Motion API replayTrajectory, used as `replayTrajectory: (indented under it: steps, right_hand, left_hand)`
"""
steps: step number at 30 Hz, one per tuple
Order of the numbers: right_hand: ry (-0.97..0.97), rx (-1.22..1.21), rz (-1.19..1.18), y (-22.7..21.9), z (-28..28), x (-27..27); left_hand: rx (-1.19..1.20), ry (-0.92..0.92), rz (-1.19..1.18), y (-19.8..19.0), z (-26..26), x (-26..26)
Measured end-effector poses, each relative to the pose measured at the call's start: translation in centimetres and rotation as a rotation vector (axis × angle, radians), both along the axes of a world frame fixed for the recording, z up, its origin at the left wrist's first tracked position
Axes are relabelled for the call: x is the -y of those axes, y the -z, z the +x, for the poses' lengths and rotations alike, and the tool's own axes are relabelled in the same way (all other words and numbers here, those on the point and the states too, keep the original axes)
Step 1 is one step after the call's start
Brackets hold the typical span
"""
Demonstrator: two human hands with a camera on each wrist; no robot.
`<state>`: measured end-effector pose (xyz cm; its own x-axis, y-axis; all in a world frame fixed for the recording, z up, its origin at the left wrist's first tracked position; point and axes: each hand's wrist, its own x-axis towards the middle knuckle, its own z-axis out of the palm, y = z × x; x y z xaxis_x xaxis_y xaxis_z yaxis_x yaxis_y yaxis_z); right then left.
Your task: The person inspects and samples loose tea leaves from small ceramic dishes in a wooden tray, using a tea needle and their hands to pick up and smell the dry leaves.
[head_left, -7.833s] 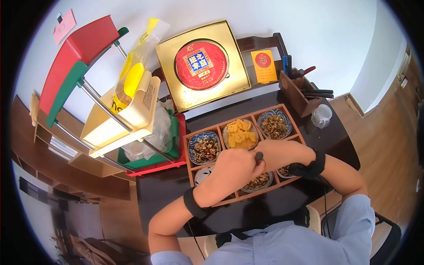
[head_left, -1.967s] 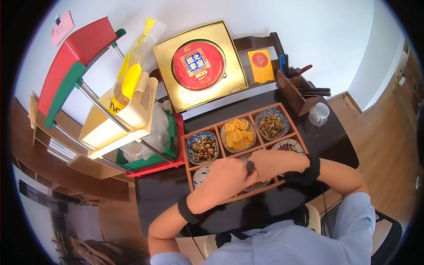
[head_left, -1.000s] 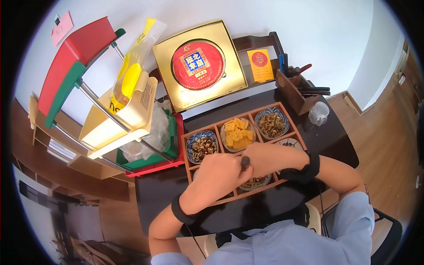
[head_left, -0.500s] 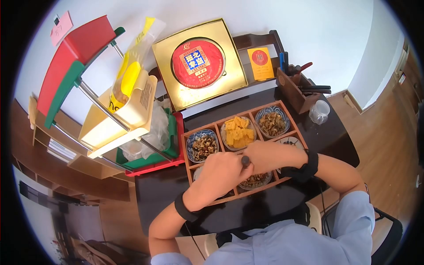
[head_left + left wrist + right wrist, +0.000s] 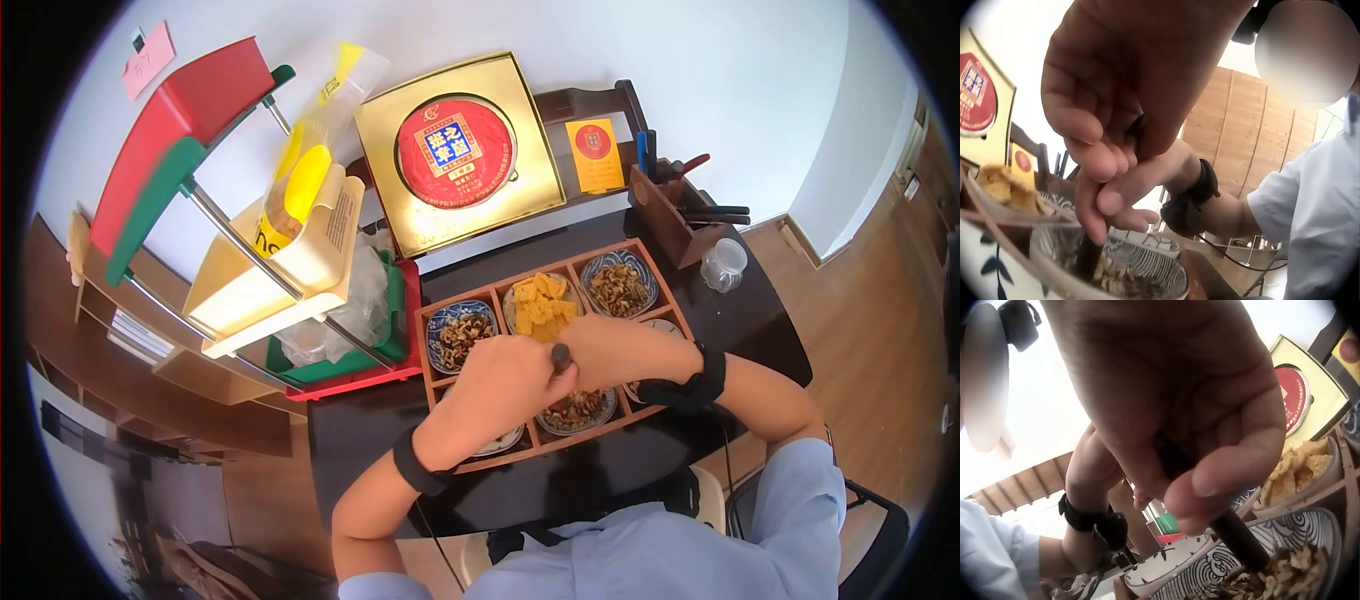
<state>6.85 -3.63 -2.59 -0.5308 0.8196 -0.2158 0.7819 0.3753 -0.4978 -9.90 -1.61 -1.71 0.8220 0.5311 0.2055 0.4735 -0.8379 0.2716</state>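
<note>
In the head view my left hand (image 5: 505, 375) and right hand (image 5: 635, 352) meet over the front middle of the compartmented wooden tray (image 5: 487, 462). Between them the tip of a black rod (image 5: 560, 355) shows. Both hands have their fingers curled round this rod. Its lower end (image 5: 1241, 540) points down into a patterned dish (image 5: 606, 413) of chopped brown and pale pieces (image 5: 1294, 569), as the right wrist view shows. In the left wrist view the rod (image 5: 1088, 256) comes out below the right fingers. My palms hide its middle.
Behind the hands, dishes hold yellow chunks (image 5: 541, 305) and brown bits (image 5: 617, 288). A white dish (image 5: 500, 443) is partly covered by the left forearm. A rack (image 5: 285, 270) stands left, a gold box (image 5: 455, 150) behind, a pen holder (image 5: 672, 215) and clear jar (image 5: 724, 265) right.
Both hands keep their grip on the black rod throughout. Its top end has shifted slightly left since the oldest frame, and a little away from the body in the last second.
</note>
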Motion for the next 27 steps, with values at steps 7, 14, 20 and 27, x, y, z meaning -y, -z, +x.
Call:
replayTrajectory:
  steps: [7, 14, 20, 27]
  right_hand:
    - [0.079, -0.226, -0.235, 0.1, 0.0, 0.2]
    - [0.104, -0.306, -0.294, 2.3, 0.4, -0.2]
    - [0.072, -0.339, -0.345, 3.3, 0.7, -0.5]
    - [0.182, -0.441, -0.179, 5.5, 1.1, 1.2]
  left_hand:
    - [-0.004, -0.052, -0.069, 1.5, 0.4, -0.6]
    - [0.066, 0.060, 0.022, -1.3, -0.4, -1.0]
    - [0.336, 0.217, -0.212, 0.3, 2.4, -0.7]
    - [0.638, 0.139, -0.566, 2.5, 5.7, 0.2]
